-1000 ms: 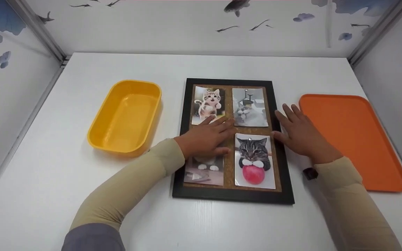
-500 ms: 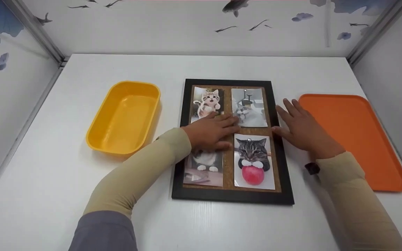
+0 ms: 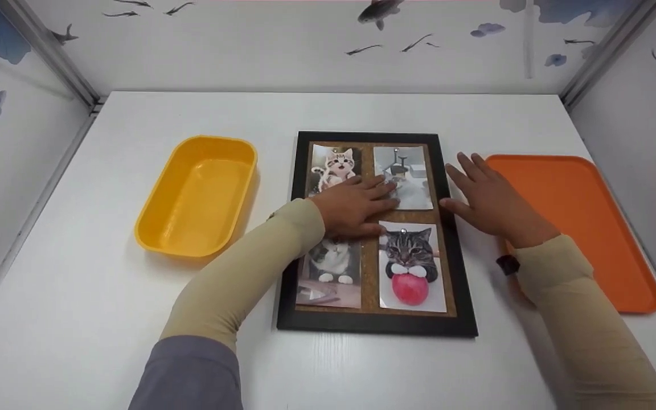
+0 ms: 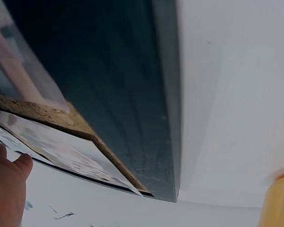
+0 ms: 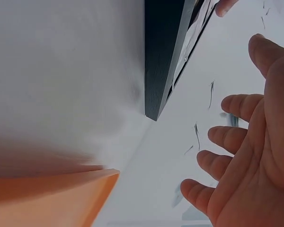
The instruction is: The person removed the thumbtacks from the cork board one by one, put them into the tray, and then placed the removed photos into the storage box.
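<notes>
A cork board with a black frame (image 3: pixel 373 323) lies flat on the white table. Four-corner style, cat photos are pinned on it: a kitten photo (image 3: pixel 339 162) at upper left, a pale grey photo (image 3: pixel 416 196) at upper right, a tabby photo with a pink ball (image 3: pixel 410 287) at lower right and another cat photo (image 3: pixel 331 279) at lower left. My left hand (image 3: pixel 355 206) spreads over the board's middle, fingers straight, covering parts of the photos. Beside the frame's right edge, my right hand (image 3: pixel 493 204) is spread, its fingertips close to that edge; its palm shows in the right wrist view.
To the left stands a deep yellow bin (image 3: pixel 203 199). An orange tray (image 3: pixel 578 228) lies at the right, partly under my right forearm in this view. White panels printed with fish (image 3: pixel 379 11) enclose the back and sides of the table (image 3: pixel 77 307).
My left hand has slid rightward and slightly away over the board, now overlapping the upper right photo and uncovering more of the lower left one. The right hand has shifted slightly away.
</notes>
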A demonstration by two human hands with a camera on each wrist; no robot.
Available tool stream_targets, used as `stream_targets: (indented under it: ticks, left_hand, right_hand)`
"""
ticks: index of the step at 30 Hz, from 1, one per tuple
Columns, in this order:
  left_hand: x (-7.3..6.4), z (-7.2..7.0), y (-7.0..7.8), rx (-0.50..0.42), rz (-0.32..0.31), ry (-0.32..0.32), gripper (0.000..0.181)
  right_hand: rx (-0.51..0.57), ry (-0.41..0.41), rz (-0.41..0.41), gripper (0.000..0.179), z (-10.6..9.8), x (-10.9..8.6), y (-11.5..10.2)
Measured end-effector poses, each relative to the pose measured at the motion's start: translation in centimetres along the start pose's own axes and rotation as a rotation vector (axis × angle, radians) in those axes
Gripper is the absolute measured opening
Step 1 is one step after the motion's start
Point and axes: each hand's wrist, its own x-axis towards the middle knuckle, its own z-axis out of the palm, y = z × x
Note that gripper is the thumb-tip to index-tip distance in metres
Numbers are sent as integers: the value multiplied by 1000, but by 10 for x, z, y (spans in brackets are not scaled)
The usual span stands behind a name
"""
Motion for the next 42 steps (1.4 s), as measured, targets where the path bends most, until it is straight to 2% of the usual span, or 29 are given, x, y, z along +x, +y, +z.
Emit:
stream_targets:
  ticks: [6,13,16,24,27,38,42]
  left_hand:
    - [-2,-5,1,10,3,-32,71]
    - [-2,-2,0,12,13,-45,70]
    - [-1,-1,2,14,-3,-73,70]
    - [1,-1,6,9,-37,-139,71]
    - [1,-1,5,14,-40,-146,71]
    - [-2,-2,5,17,-30,-153,70]
    - [-3,-5,5,16,-26,-142,70]
  right_hand:
    - [-14,2,-60,72,-3,7,-1]
    - [-79,-28,-92,71,-3,17,-1]
    - [-103,-30,-110,72,-4,20,1]
    - [-80,20,-139,71,-10,34,4]
    - [-71,45,-155,70,-10,42,4]
    - [-11,49,-228,66,-1,64,8]
    - [-39,68,-264,63,-1,72,11]
